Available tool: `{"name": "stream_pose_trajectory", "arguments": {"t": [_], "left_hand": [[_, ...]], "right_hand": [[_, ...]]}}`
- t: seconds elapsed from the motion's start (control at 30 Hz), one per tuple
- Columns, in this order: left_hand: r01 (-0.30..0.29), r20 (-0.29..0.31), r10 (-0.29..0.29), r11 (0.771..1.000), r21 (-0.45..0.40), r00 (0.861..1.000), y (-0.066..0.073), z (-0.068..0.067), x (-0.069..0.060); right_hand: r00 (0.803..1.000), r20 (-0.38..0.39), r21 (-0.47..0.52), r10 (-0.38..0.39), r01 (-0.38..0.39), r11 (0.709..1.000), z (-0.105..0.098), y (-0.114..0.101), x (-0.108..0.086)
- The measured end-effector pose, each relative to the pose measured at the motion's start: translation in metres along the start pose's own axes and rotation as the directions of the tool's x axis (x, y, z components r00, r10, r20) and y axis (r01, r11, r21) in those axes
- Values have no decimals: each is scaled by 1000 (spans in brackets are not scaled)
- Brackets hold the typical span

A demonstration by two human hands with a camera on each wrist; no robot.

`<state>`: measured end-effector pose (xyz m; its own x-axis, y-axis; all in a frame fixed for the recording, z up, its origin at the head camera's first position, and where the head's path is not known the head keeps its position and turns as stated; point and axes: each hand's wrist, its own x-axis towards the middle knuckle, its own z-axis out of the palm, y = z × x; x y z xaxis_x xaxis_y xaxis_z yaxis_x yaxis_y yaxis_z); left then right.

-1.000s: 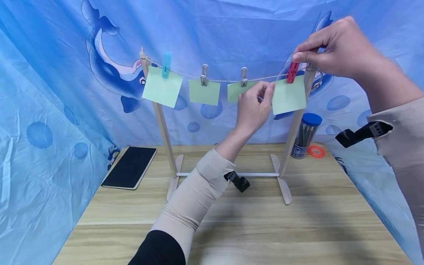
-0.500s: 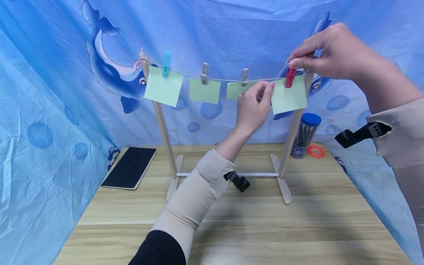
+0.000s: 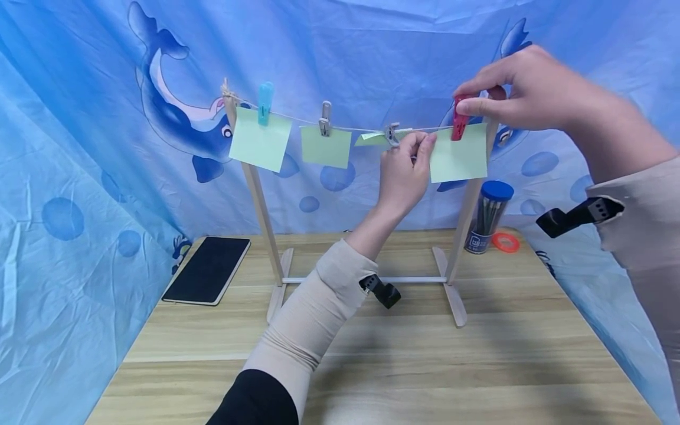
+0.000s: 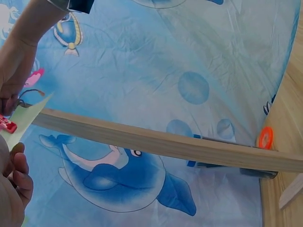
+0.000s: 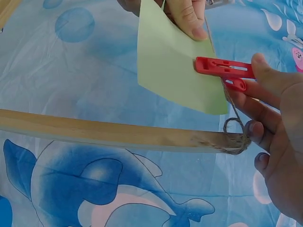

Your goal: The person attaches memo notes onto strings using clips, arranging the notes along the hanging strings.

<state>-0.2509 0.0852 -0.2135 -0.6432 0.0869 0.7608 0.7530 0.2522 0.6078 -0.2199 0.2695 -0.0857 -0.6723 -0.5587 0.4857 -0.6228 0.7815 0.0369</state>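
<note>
My left hand (image 3: 404, 174) pinches the upper left corner of a pale green paper note (image 3: 458, 156) at the right end of the string (image 3: 350, 128). A red clothespin (image 5: 225, 68) sits over that note's top edge at the string, its handles between the thumb and fingers of my right hand (image 3: 536, 91). Just left of my left hand, a grey clothespin (image 3: 392, 134) is tilted on the string, its green note (image 3: 372, 138) tipped up and partly hidden by the hand. Further left hang two more green notes, one under a grey clothespin (image 3: 325, 118), one under a light-blue clothespin (image 3: 265, 103).
The string is tied between two posts of a wooden stand (image 3: 259, 206) on the table (image 3: 340, 366). Behind the right post stand a blue-lidded jar of dark sticks (image 3: 486, 218) and an orange ring (image 3: 506, 242). A black notebook (image 3: 207, 270) lies at left; a dolphin-print curtain (image 3: 372, 53) hangs behind.
My right hand has shifted left and slightly down with the red clothespin, and the note has moved slightly left. The nearby grey clothespin has rotated and its note has tipped up.
</note>
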Motion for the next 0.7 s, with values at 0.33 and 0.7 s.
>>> {"name": "stream_pose_trajectory", "arguments": {"t": [0.33,0.7], "left_hand": [[96,70,-90,993,-75,993,-3,0,-4],[-68,47,63,989,132,997,-14,-14,-12]], "right_hand": [[949,-312,25,52,-47,999,12,-11,-8],[798,-596,111,-93,196,974,49,-15,-27]]}}
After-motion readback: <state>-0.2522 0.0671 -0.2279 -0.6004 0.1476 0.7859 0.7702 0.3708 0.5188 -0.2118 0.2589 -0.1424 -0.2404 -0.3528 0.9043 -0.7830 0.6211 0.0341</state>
